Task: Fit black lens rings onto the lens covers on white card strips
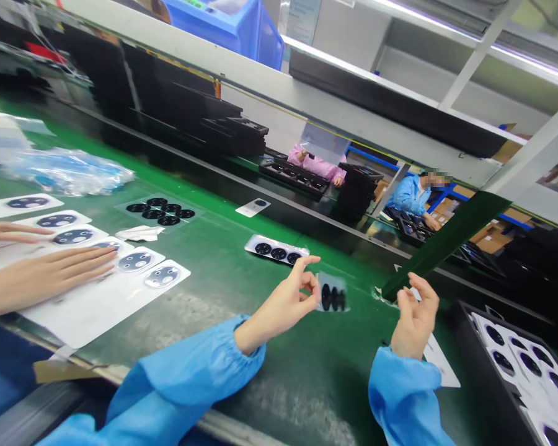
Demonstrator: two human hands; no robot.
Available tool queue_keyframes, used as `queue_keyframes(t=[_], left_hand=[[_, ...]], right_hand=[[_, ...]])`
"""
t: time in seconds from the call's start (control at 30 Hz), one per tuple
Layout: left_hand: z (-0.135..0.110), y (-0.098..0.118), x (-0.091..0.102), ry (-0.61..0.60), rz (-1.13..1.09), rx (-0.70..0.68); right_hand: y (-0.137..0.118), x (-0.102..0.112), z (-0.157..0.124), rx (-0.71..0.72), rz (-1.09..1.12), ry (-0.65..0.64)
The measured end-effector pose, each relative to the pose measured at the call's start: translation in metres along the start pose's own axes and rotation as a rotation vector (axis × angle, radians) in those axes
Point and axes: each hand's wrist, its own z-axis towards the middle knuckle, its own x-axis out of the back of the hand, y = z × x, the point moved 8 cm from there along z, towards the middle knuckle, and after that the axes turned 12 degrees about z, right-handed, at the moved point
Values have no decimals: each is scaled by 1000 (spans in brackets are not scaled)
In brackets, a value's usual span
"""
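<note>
My left hand, in a blue sleeve, pinches a small clear film strip with three black lens rings and holds it above the green conveyor belt. My right hand is raised just to the right of the strip, fingers curled together with nothing visible in them. A similar strip of black rings lies on the belt beyond my left hand.
A co-worker's two hands rest flat on a row of white phone back covers at the left. A black tray of white covers sits at the right. A sheet of black rings and a plastic bag lie farther back.
</note>
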Motion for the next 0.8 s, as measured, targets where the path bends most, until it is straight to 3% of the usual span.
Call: queue_keyframes(t=[0.13,0.2,0.27,0.4,0.5,0.63,0.73,0.8], left_hand=[[16,21,-5,-220,210,-70],[21,26,-8,-299,276,-80],[25,30,-9,-352,298,-79],[28,37,-11,-442,296,-74],[30,38,-12,-508,232,-27],[39,35,-8,-495,240,60],[45,36,-3,-473,332,58],[48,37,0,-458,396,35]], right_hand=[[-27,-78,-27,245,-387,-842],[-33,-98,-36,322,-413,-1025],[-35,-108,-34,376,-394,-1049],[-37,-110,-25,459,-270,-952],[-35,-108,-22,430,-219,-946],[-28,-106,-16,186,-179,-950],[-17,-101,-10,-80,-151,-883],[-11,-96,-6,-182,-153,-827]])
